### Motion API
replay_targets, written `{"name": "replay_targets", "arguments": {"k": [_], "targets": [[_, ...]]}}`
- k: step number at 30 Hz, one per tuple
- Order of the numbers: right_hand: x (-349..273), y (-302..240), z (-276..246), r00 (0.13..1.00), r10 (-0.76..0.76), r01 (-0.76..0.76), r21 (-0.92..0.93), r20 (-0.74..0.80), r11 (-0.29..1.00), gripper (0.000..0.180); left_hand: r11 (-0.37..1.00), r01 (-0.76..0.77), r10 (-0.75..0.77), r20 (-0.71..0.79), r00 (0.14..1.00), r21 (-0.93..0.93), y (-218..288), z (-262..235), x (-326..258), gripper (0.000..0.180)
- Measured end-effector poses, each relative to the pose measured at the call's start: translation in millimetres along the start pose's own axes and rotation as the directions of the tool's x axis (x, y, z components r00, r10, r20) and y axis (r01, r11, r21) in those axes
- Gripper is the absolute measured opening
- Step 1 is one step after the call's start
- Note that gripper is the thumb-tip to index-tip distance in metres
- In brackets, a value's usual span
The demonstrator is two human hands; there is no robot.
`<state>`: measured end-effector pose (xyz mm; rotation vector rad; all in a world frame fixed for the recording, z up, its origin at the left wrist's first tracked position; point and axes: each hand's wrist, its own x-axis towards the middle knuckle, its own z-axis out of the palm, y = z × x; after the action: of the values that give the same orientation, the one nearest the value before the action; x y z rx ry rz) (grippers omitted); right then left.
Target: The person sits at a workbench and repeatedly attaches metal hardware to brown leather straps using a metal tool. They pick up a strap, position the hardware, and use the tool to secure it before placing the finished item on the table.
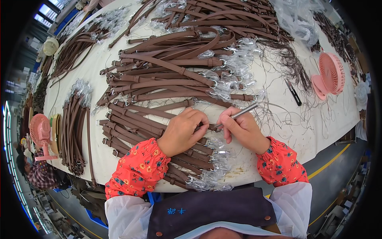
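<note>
My left hand [185, 133] is closed, finger and thumb pinched at the end of a brown strap [212, 127]. My right hand [243, 129] grips a slim silver pen-shaped tool [246, 110] like a pen. The tool's tip points down and left to that strap end, close to my left fingertips; whether it touches is too small to tell. Under and in front of my hands lies a row of brown buckled straps [135, 119], their right ends wrapped in clear plastic [219, 157]. More straps [171, 83] are heaped just beyond my hands.
A bundle of straps [73, 131] lies at the left beside a pink fan [40, 133]. Another pink fan [330, 73] stands at the right, near a black cutter knife [293, 93] and dark loose threads [292, 59]. More straps [227, 14] are piled at the back on the white table cover [286, 139].
</note>
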<state>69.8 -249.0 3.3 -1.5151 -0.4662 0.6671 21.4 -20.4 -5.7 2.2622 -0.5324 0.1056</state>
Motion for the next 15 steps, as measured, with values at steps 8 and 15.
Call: {"name": "replay_targets", "arguments": {"k": [8, 15], "targets": [[0.0, 0.2, 0.8, 1.0, 0.029, -0.029, -0.006, 0.0, 1.0, 0.037, 1.0, 0.001, -0.001, -0.004, 1.0, -0.002, 0.1, 0.3, -0.2, 0.012], [-0.2, -0.5, 0.2, 1.0, 0.021, -0.021, -0.027, 0.005, 0.999, 0.037, 1.0, 0.0, 0.0, -0.006, 1.0, -0.012, 0.3, 0.2, 0.2, 0.011]]}}
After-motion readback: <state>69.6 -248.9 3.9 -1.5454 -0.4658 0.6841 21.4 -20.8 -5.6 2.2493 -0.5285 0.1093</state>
